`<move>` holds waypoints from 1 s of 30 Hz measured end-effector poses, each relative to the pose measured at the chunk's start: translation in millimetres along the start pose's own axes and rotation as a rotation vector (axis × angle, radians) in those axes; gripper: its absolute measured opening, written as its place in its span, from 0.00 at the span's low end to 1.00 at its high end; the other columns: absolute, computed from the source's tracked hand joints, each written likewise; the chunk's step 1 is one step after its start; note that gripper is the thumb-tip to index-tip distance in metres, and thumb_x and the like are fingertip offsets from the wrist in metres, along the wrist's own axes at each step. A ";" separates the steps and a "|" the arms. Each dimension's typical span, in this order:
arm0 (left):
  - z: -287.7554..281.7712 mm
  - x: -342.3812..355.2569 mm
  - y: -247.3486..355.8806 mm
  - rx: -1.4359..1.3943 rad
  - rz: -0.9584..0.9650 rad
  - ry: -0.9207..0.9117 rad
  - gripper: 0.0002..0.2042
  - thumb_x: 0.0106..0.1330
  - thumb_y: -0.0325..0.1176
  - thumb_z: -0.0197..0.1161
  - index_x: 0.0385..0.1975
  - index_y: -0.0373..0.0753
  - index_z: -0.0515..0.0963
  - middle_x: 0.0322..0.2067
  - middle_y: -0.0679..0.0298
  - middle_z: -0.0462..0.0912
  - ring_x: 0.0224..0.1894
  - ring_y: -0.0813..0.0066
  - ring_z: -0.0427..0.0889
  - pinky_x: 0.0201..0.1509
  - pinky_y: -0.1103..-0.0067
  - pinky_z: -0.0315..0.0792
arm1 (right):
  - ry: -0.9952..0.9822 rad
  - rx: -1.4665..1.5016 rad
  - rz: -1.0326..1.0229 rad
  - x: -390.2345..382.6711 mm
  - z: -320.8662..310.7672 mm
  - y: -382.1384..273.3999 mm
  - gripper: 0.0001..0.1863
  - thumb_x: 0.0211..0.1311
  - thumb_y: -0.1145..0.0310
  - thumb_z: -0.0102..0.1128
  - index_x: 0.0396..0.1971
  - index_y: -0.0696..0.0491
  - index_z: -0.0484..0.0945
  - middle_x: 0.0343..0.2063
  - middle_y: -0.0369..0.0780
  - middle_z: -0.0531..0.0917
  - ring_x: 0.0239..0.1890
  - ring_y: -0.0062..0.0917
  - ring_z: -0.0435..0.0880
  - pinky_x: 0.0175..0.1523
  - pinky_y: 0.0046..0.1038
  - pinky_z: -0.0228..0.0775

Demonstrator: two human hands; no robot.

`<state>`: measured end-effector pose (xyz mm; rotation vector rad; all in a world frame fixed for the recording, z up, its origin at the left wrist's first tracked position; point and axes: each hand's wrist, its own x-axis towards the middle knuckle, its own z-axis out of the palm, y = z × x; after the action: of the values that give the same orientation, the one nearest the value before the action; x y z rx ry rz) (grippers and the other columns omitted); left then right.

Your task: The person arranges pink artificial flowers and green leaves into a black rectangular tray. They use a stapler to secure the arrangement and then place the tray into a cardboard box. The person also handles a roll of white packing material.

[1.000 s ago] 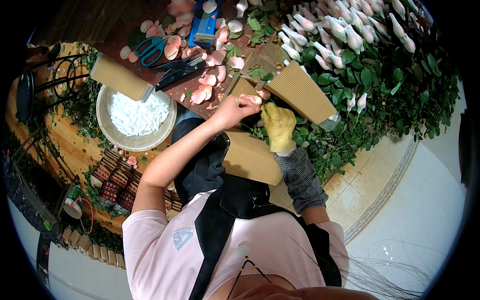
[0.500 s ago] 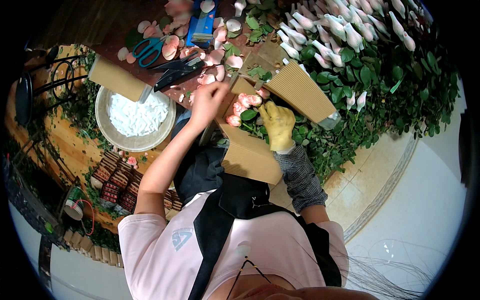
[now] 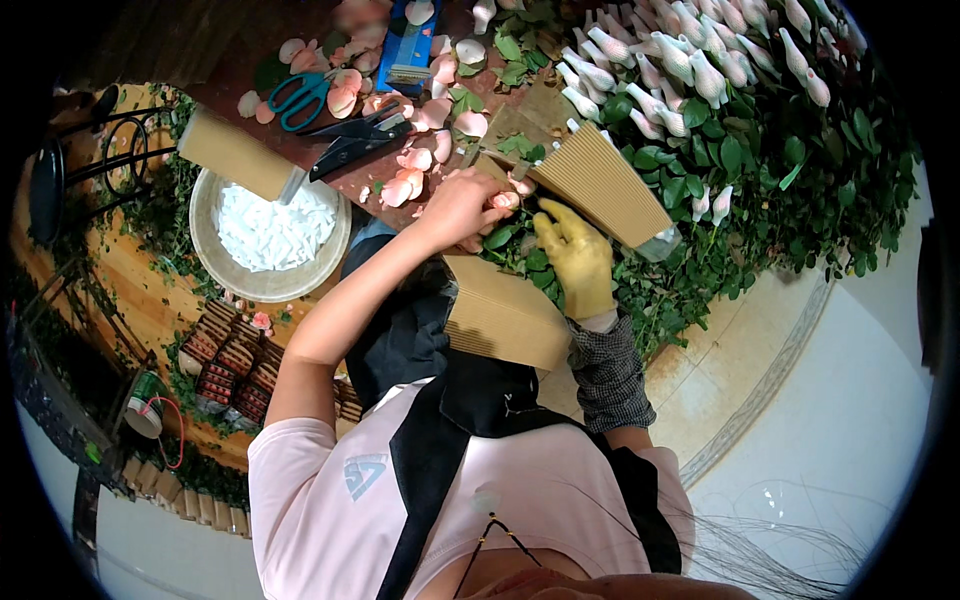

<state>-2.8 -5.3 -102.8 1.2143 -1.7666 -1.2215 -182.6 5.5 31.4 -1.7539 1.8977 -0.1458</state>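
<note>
My bare left hand (image 3: 464, 208) reaches over a cluster of pink roses, with its fingertips closed round one rose head (image 3: 507, 201). To its right is my right hand (image 3: 577, 258) in a yellow glove, fingers curled toward that rose's stem side; what lies in them is hidden. Green rose leaves (image 3: 500, 238) show between the two hands. The roses sit in a corrugated cardboard wrap (image 3: 505, 318), which leans near my lap. A second corrugated cardboard piece (image 3: 603, 185) lies just beyond my right hand.
Many roses in white net sleeves (image 3: 690, 70) are heaped at the far right with dense foliage. On the dark red table lie teal-handled scissors (image 3: 298, 103), black shears (image 3: 350, 145), a blue tool (image 3: 405, 50) and loose petals. A tub of white tubes (image 3: 275, 235) stands left.
My left hand has moved right and down onto the roses and closed on a rose head. The gloved right hand has shifted right and slightly toward me, off the rose cluster.
</note>
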 end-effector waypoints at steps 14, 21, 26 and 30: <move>-6.4 -5.4 4.8 -0.091 0.055 -0.005 0.17 0.54 0.34 0.73 0.44 0.38 0.83 0.38 0.58 0.85 0.46 0.56 0.81 0.54 0.65 0.71 | 0.097 -0.120 -0.017 6.8 18.4 29.2 0.12 0.68 0.63 0.60 0.39 0.57 0.84 0.25 0.43 0.87 0.26 0.32 0.87 0.35 0.31 0.78; -9.7 3.2 30.7 -0.075 0.074 -0.062 0.20 0.55 0.37 0.72 0.48 0.39 0.82 0.41 0.54 0.83 0.49 0.54 0.79 0.57 0.65 0.71 | 0.080 0.029 -0.114 -25.3 -24.6 24.8 0.10 0.66 0.72 0.60 0.44 0.56 0.83 0.21 0.37 0.85 0.25 0.33 0.83 0.34 0.34 0.72; -16.0 7.5 55.1 -0.120 0.191 -0.030 0.18 0.54 0.34 0.73 0.46 0.41 0.82 0.36 0.58 0.81 0.43 0.55 0.79 0.51 0.66 0.72 | 0.035 -0.005 -0.169 -43.4 -40.5 33.8 0.11 0.65 0.74 0.60 0.45 0.55 0.83 0.25 0.38 0.86 0.31 0.32 0.82 0.35 0.35 0.71; -23.1 4.4 77.4 -0.091 0.207 -0.033 0.17 0.54 0.33 0.73 0.44 0.41 0.82 0.37 0.61 0.82 0.44 0.57 0.80 0.51 0.68 0.73 | 0.038 0.134 -0.092 -54.1 -41.1 35.9 0.13 0.65 0.74 0.60 0.49 0.54 0.83 0.25 0.40 0.85 0.32 0.32 0.82 0.35 0.35 0.71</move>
<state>-8.6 -6.8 -22.1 0.9391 -1.7907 -1.1925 -233.3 50.6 67.7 -1.7594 1.7899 -0.3347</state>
